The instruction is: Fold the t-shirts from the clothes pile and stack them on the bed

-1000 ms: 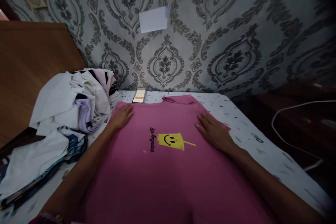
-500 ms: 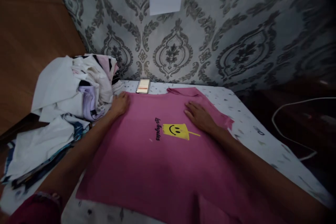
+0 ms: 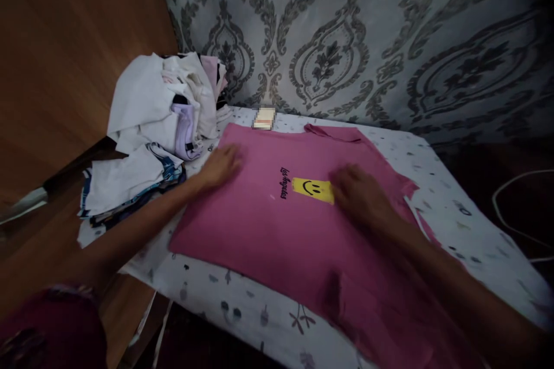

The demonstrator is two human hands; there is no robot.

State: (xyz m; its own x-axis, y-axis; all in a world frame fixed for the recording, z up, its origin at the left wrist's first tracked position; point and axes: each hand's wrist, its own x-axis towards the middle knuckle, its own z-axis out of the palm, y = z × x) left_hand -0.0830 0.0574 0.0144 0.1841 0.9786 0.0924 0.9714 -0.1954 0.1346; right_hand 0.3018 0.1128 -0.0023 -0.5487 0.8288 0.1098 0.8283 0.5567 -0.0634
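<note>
A pink shirt (image 3: 259, 225) lies spread on a white patterned cloth, with a yellow smiling cup print and dark lettering on it. My left hand (image 3: 221, 166) is over the shirt's upper left part, near its edge, its fingers smeared by motion. Over the right end of the yellow print is my right hand (image 3: 357, 190), also blurred, covering the print's straw. Neither hand visibly grips the fabric. Near the bottom, part of the shirt is folded or bunched beneath my right forearm.
At the left a heap of white and lilac clothes (image 3: 147, 98) stands behind a smaller folded stack (image 3: 123, 179). A small pixelated item (image 3: 264, 119) lies by the patterned wall. A brown wooden panel (image 3: 78, 40) rises at far left; a white cable (image 3: 497, 202) hangs at right.
The view has shifted left and down, showing more of the bed's front edge. My right hand has moved onto the yellow print; my left hand has moved inward from the shirt's edge.
</note>
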